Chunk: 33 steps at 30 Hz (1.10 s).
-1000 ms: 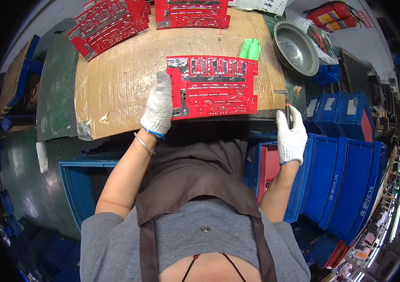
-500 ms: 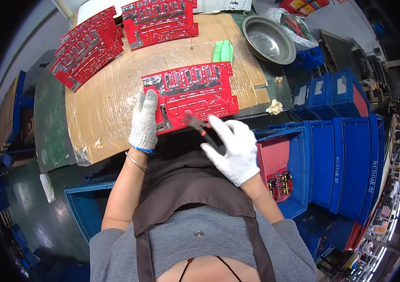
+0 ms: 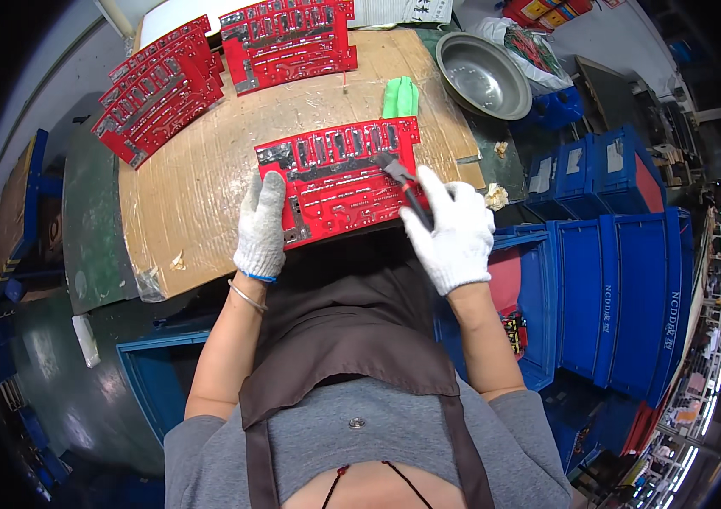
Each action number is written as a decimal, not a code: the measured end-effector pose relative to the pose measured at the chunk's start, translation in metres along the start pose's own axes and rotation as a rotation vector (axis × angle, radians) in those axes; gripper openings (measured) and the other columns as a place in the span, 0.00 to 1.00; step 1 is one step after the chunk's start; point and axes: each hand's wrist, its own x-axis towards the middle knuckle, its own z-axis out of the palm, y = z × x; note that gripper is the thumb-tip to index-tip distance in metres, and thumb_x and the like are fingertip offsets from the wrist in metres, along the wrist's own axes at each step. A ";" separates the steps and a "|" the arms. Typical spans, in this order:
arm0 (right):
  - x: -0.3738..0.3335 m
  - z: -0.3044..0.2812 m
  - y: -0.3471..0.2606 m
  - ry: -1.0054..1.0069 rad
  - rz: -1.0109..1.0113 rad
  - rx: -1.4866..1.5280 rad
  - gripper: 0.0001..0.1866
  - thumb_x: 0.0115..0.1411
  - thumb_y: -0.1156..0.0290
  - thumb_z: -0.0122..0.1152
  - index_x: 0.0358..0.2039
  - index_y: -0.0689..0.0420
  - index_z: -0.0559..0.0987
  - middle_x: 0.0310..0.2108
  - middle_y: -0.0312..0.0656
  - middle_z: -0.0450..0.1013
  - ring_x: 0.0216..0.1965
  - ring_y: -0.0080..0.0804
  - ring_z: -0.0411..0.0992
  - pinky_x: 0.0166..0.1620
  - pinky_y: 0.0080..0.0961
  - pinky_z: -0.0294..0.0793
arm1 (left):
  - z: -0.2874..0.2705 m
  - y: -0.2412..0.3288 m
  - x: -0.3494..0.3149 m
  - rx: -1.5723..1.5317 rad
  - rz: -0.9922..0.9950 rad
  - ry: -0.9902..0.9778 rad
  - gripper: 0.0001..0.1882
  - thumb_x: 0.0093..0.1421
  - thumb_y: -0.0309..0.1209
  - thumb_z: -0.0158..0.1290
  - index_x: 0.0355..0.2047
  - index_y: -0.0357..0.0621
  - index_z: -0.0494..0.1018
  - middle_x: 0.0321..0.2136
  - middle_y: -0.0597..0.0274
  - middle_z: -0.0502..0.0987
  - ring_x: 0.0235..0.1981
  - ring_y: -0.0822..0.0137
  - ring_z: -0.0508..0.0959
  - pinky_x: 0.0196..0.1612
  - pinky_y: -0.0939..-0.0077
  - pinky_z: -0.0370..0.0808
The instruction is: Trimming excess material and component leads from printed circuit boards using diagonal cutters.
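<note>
board [image 3: 339, 191]: red, above the near edge of the cardboard [image 3: 182, 178].
left hand [image 3: 260, 227]: gloved, fingers pinching the board's left edge.
right hand [image 3: 455, 233]: gloved, fingers partly curled around the cutters [image 3: 395, 170].
tips: over the board's upper right; contact hard to tell.
care: steady board, light touch should spare neighbouring parts.

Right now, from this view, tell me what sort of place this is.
Probably an electronics workshop: red circuit boards, one of them in hand, at a cardboard-covered bench, pliers in the gloved right hand, and blue crates at the right.
</note>
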 end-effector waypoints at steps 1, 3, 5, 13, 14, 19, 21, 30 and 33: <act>0.002 0.000 0.006 -0.022 0.066 0.001 0.31 0.56 0.53 0.72 0.60 0.44 0.78 0.42 0.48 0.73 0.44 0.47 0.74 0.48 0.43 0.74 | 0.000 -0.001 0.000 0.000 -0.001 -0.001 0.30 0.70 0.49 0.55 0.60 0.38 0.69 0.47 0.58 0.80 0.41 0.70 0.83 0.43 0.72 0.84; 0.001 0.004 0.022 0.041 0.216 -0.067 0.30 0.57 0.54 0.71 0.59 0.45 0.78 0.41 0.48 0.74 0.43 0.48 0.75 0.46 0.43 0.76 | -0.001 -0.001 -0.001 0.016 0.001 0.017 0.28 0.70 0.49 0.55 0.60 0.39 0.69 0.47 0.59 0.80 0.42 0.70 0.83 0.44 0.72 0.84; -0.003 0.007 0.040 0.137 0.209 -0.088 0.31 0.56 0.54 0.72 0.60 0.45 0.78 0.42 0.48 0.74 0.44 0.48 0.75 0.47 0.43 0.75 | -0.002 -0.001 -0.001 0.022 0.008 0.017 0.28 0.70 0.49 0.55 0.60 0.39 0.70 0.47 0.59 0.80 0.43 0.70 0.82 0.45 0.72 0.83; 0.006 -0.016 0.008 0.099 -0.033 -0.110 0.33 0.52 0.53 0.74 0.59 0.43 0.79 0.43 0.45 0.73 0.45 0.45 0.72 0.49 0.42 0.70 | -0.003 -0.002 -0.003 0.018 0.008 0.002 0.29 0.70 0.49 0.55 0.60 0.38 0.70 0.48 0.59 0.79 0.44 0.71 0.81 0.46 0.74 0.82; 0.008 -0.016 0.009 0.099 -0.055 -0.148 0.33 0.52 0.54 0.74 0.59 0.43 0.79 0.43 0.44 0.73 0.45 0.44 0.72 0.49 0.41 0.69 | -0.003 -0.004 -0.003 0.036 0.009 0.014 0.29 0.70 0.49 0.55 0.60 0.38 0.70 0.48 0.59 0.79 0.44 0.71 0.81 0.46 0.74 0.82; 0.018 -0.019 0.016 0.042 -0.122 -0.205 0.32 0.51 0.58 0.74 0.59 0.41 0.79 0.43 0.40 0.73 0.44 0.42 0.72 0.47 0.40 0.69 | -0.004 -0.004 -0.003 0.048 0.020 0.021 0.29 0.70 0.49 0.55 0.61 0.38 0.69 0.48 0.59 0.79 0.44 0.71 0.81 0.46 0.74 0.82; 0.023 -0.023 0.018 -0.008 -0.156 -0.231 0.31 0.51 0.61 0.74 0.58 0.41 0.79 0.43 0.38 0.74 0.44 0.41 0.73 0.45 0.40 0.70 | -0.001 0.000 -0.005 0.031 0.002 0.017 0.30 0.70 0.49 0.55 0.61 0.39 0.69 0.48 0.59 0.79 0.44 0.71 0.81 0.46 0.73 0.82; 0.031 -0.016 0.038 -0.070 -0.151 0.010 0.26 0.53 0.62 0.73 0.54 0.45 0.81 0.39 0.42 0.77 0.41 0.42 0.78 0.44 0.38 0.77 | -0.003 -0.002 -0.003 0.032 -0.011 0.013 0.29 0.70 0.49 0.56 0.61 0.39 0.70 0.47 0.61 0.79 0.44 0.72 0.81 0.46 0.74 0.82; 0.034 -0.024 0.038 -0.135 -0.105 0.095 0.25 0.54 0.62 0.73 0.53 0.46 0.81 0.39 0.43 0.78 0.42 0.43 0.78 0.46 0.37 0.78 | -0.002 -0.002 -0.003 0.017 -0.007 0.007 0.29 0.70 0.49 0.56 0.60 0.39 0.70 0.47 0.61 0.79 0.43 0.72 0.81 0.46 0.74 0.82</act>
